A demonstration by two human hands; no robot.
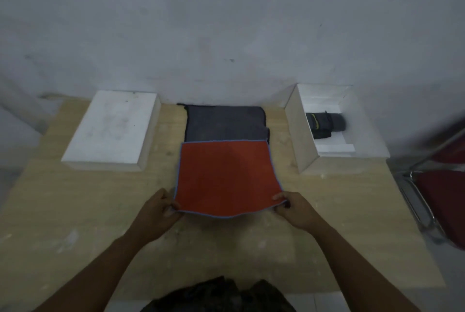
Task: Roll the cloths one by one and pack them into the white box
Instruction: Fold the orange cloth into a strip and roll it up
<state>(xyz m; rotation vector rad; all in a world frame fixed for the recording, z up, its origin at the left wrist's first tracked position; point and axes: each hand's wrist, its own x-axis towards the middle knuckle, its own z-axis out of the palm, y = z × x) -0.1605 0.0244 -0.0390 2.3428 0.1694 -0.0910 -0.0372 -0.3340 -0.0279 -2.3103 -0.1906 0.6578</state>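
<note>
Left hand and right hand each pinch a near corner of the orange blue-edged cloth, lifting that edge, probably to start a roll; open white box waits far right on the counter.

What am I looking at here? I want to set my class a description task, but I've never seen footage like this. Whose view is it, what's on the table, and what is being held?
There is no machine here. A person wears a camera on the head, so the single picture looks forward and down at their own two bare hands.

The left hand and right hand each pinch a near corner of an orange cloth with a blue edge, lifting that edge slightly off the wooden table. Behind it lies a flat grey cloth.

On the right stands an open white box holding dark rolled cloths. On the left lies a closed white shape, probably the box lid. Part of a red chair shows at the far right.
</note>
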